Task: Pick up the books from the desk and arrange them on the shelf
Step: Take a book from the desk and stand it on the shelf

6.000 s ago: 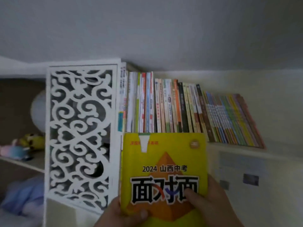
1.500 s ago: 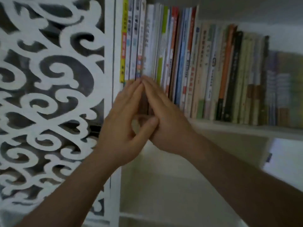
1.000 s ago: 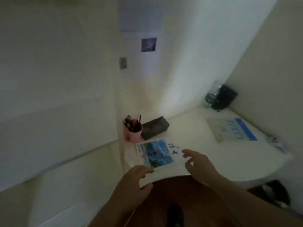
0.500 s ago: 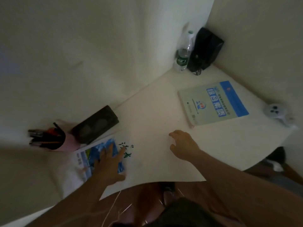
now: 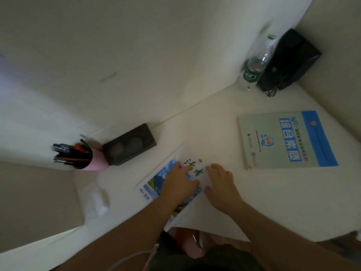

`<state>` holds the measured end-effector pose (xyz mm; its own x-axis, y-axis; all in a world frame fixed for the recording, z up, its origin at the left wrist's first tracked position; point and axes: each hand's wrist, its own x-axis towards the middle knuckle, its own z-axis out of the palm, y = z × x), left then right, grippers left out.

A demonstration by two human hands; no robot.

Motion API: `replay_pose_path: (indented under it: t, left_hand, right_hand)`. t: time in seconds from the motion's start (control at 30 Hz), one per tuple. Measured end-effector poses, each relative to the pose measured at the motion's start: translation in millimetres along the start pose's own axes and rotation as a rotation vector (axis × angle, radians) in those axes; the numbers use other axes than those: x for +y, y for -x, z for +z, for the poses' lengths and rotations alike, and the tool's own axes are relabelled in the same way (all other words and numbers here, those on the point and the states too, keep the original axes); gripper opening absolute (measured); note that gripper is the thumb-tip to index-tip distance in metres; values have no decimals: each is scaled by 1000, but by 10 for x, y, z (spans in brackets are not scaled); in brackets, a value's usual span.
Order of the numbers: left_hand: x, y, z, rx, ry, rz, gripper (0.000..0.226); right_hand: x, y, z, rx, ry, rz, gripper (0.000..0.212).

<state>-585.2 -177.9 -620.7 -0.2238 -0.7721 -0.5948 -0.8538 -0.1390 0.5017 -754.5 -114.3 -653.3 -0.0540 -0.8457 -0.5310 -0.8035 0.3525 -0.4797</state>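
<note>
A white book with a blue landscape cover [image 5: 156,184] lies flat at the near edge of the white desk [image 5: 214,124]. The left hand [image 5: 178,185] rests on its cover, fingers straight and released; the right hand [image 5: 219,181] presses flat just beside it, gripping nothing. A pale green and blue book [image 5: 285,139] lies well apart to the right. To the far left stand a pink pen cup [image 5: 86,159] and a dark box [image 5: 130,146].

- On the pale green book with the blue band [image 5: 281,139] we read large white characters on blue, 综合素质; its smaller print is too fine for us.
- On the white book with the mountain photo [image 5: 156,182] we see green brush characters, not legible.
- The water bottle [image 5: 254,65] has a green label, unreadable.
</note>
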Motion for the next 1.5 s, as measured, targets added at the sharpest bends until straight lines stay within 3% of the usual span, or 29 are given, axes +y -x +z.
replay_pose_path:
  t: [0.07, 0.1, 0.2, 0.27, 0.33, 0.37, 0.47, 0.53, 0.67, 0.7, 0.8, 0.9, 1.13, 1.5]
  left_hand:
    - [-20, -95, -202, 114, -43, -20, 50]
    - [-103, -137, -309, 159, -124, -46, 52]
    - [-423, -166, -465, 109, -322, -125, 98]
    - [-539, -72, -398, 85, -325, -122, 107]
    - [-636, 6, -234, 94, -184, -146, 97]
    - [-655, 51, -162, 72, -10, -182, 87]
    - [-659, 151, -5, -81, 652, -242, 66]
    - [-612, 234, -28, -150, 806, -184, 63]
    - [-490, 294, -258, -149, 773, -46, 39]
    - [-427, 293, -325, -129, 788, -32, 36]
    - [-255, 280, -483, -94, 877, 6, 39]
    - [-171, 293, -590, -68, 930, 3, 43]
    - [-160, 624, -775, 0, 949, -22, 42]
    - [-649, 1647, -1501, 203, 1023, -89, 43]
  right_hand:
    - [104, -8, -81, 91, -87, 109, 74]
    - [153, 1, -91, 144, -152, 175, 75]
    - [180, 111, -79, 272, -423, 442, 76]
    - [56, 236, -25, 214, -608, 550, 68]
    - [-146, 329, 88, 139, -753, 559, 44]
    - [-262, 361, 117, 110, -808, 543, 42]
    - [-376, 298, 140, 109, -899, 462, 68]
    - [-366, 251, -18, 112, -1002, 477, 83]
    - [-252, 263, -309, -37, -1188, 478, 98]
    - [-225, 279, -371, -101, -1224, 474, 91]
    - [-160, 308, -520, -233, -1219, 372, 47]
    - [-160, 326, -643, -178, -1166, 249, 36]
    - [-421, 368, -657, -102, -1074, 57, 37]
    - [-1585, 634, -353, -12, -911, -257, 31]
